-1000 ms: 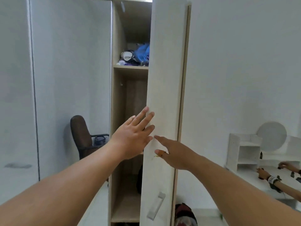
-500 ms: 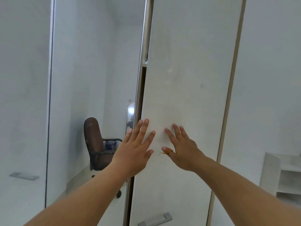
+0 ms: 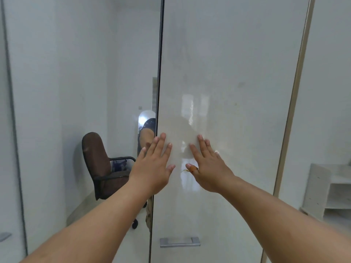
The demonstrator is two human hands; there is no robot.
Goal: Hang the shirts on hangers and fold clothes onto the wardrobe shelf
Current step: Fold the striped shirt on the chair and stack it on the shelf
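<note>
Glossy white wardrobe door [image 3: 228, 92] under two flat, open-fingered hands, left [image 3: 153, 168] and right [image 3: 209, 169], one metal handle [image 3: 179, 242] below.

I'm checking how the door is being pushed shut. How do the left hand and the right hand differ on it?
The left hand lies at the wardrobe door's left edge, by the dark gap; the right hand lies further in on the panel. The right hand's thumb carries something small and orange; the left hand's is bare. Both are flat with straight fingers, well above the metal handle.
</note>
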